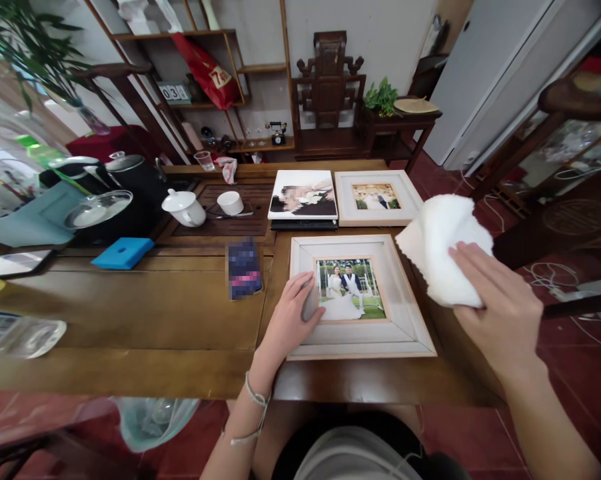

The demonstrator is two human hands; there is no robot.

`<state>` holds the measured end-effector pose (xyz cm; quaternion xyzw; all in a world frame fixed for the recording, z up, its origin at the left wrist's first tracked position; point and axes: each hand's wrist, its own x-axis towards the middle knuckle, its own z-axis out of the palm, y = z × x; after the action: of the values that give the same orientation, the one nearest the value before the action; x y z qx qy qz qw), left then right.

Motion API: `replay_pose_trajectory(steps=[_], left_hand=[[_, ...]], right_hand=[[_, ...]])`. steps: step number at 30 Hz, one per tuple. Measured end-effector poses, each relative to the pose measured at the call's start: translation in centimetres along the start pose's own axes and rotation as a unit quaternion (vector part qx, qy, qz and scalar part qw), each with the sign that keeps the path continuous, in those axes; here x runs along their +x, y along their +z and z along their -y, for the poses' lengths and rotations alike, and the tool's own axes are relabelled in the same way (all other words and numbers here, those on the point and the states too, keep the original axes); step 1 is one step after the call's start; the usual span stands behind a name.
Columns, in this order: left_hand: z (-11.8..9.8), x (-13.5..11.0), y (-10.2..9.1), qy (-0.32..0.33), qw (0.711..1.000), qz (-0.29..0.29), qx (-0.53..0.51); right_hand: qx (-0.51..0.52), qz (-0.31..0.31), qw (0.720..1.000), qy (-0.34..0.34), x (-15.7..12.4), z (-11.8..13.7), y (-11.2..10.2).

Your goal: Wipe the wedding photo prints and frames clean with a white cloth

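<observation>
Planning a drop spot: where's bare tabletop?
Biggest patch: table between packet, blue block, pixelated item and near edge. Slim strip: between near frame and that edge. Crowded: behind that frame, with square photo and far frame; left rear, around black pot.

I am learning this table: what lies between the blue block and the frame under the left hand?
In the head view, a dark, blurred item with a pink band lies between the blue block and the frame.
</observation>
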<state>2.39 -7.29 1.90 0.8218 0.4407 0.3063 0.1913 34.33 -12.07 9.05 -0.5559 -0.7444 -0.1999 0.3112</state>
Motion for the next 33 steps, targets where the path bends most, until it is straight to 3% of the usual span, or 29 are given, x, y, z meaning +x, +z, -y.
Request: replay_pose_trajectory(steps=[5, 9, 13, 16, 20, 25, 28, 33], left_hand=[[-0.2, 0.0, -0.1, -0.010, 1.000, 0.008, 0.004], [-0.4, 0.2, -0.2, -0.011, 1.000, 0.011, 0.006], [-0.4, 0.2, -0.3, -0.006, 1.000, 0.017, 0.010], [-0.3, 0.2, -0.3, -0.004, 1.000, 0.021, 0.013], [-0.2, 0.2, -0.3, 0.004, 1.000, 0.025, 0.016], [-0.2, 0.2, -0.2, 0.010, 1.000, 0.014, 0.014], [-0.3, 0.2, -0.2, 0.004, 1.000, 0.014, 0.013], [-0.3, 0.1, -0.2, -0.002, 1.000, 0.020, 0.014]], right_hand=[[0.049, 0.162, 0.980, -0.102, -1.9, 1.3, 3.0], [0.119, 0.197, 0.967, -0.114, -4.2, 2.9, 2.7], [0.132, 0.216, 0.962, -0.103, -5.1, 2.4, 1.4], [0.090, 0.202, 0.972, -0.082, -4.5, 1.0, 2.3], [0.064, 0.184, 0.978, -0.071, -1.9, -0.9, 5.5], [0.028, 0.216, 0.974, -0.070, 2.1, -1.6, 8.3], [0.026, 0.260, 0.958, -0.116, 2.4, -0.9, 7.4], [0.052, 0.300, 0.944, -0.129, -1.2, 1.9, 2.6]])
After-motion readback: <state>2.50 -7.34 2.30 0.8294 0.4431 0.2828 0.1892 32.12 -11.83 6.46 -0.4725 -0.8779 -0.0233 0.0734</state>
